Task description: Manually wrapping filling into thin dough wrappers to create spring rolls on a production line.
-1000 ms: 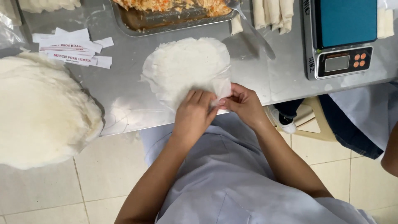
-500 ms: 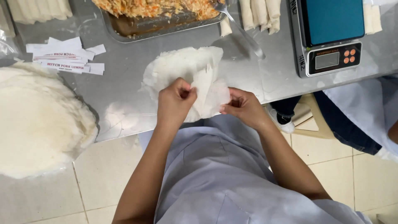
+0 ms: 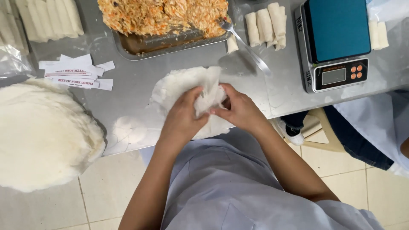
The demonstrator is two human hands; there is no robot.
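Both hands meet over a small stack of thin, white, round wrappers (image 3: pixel 174 87) lying on the brushed-steel surface (image 3: pixel 136 96), just below the metal tray (image 3: pixel 170 42). The left hand (image 3: pixel 181 117) has its fingers pinched on a soft, crinkled sheet (image 3: pixel 208 91) lifted off the stack; the right hand (image 3: pixel 238 108) has its fingers closed on the same sheet from the other side. The sheet stands half folded, its edge ragged and floury.

The tray holds shredded orange-and-pale filling (image 3: pixel 166 15), moist and coarse. A steel spoon (image 3: pixel 247 47) rests with its bowl at the tray's right rim, handle slanting down. Right of the tray lie smooth, pale cylindrical rolls (image 3: pixel 266 23), then a flat scale (image 3: pixel 336 42) with a teal top. Left of the tray lie paper strips (image 3: pixel 76 72), and below them a big, fluffy, domed wrapper pile (image 3: pixel 40 132).
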